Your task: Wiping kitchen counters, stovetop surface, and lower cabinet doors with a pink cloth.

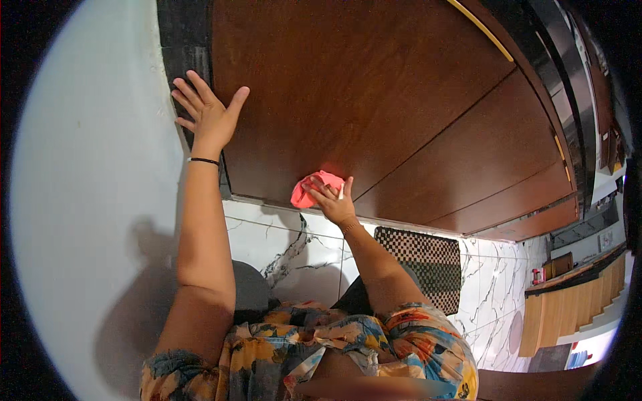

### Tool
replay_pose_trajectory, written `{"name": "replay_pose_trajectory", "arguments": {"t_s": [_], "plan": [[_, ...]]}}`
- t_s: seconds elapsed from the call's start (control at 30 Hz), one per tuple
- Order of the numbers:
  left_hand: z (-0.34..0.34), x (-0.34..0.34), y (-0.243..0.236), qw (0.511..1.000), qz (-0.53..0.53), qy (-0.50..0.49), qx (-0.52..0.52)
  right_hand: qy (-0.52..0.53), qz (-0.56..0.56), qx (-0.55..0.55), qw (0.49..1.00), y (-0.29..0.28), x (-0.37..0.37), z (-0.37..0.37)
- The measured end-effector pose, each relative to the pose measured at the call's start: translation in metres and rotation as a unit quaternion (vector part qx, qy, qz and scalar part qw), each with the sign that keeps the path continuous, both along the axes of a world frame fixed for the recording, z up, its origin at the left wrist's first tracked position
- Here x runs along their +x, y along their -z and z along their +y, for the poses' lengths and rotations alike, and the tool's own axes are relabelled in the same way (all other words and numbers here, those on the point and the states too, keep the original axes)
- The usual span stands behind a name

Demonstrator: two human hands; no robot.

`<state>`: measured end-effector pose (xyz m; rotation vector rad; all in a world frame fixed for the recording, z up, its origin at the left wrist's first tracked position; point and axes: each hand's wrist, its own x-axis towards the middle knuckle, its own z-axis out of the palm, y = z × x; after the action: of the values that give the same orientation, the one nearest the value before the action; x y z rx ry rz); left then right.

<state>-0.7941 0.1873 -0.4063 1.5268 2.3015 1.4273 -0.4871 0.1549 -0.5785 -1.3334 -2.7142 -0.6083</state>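
A pink cloth [314, 189] lies pressed against the lower part of a brown wooden cabinet door [348, 93], under my right hand [334, 202]. The fingers of that hand rest spread over the cloth, holding it to the wood. Higher up on the left, my left hand [210, 113] is spread with its fingers apart and holds nothing. It is beside the dark frame [187, 50] at the cabinet's left edge; whether the palm touches the frame cannot be told.
A pale wall [93, 167] runs along the left. Below the cabinet is a white marble-patterned floor [488, 287] with a checkered mat [418, 260]. More brown doors [468, 160] with yellow handles [485, 30] continue right, towards wooden stairs [568, 307].
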Motion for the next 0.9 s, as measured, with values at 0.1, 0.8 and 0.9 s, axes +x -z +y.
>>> {"name": "replay_pose_trajectory", "arguments": {"t_s": [0.1, 0.8, 0.9], "plan": [[0.004, 0.010, -0.004, 1.000, -0.006, 0.006, 0.001, -0.012, 0.136, 0.138, 0.981, -0.038, -0.008, 0.019], [-0.012, 0.019, -0.011, 0.991, -0.059, 0.007, 0.117, -0.141, -0.029, 0.101, 0.984, -0.049, -0.049, 0.035], [-0.016, 0.012, -0.012, 0.961, -0.075, -0.036, 0.264, -0.144, 0.000, 0.092, 0.985, -0.096, -0.067, 0.041]]}}
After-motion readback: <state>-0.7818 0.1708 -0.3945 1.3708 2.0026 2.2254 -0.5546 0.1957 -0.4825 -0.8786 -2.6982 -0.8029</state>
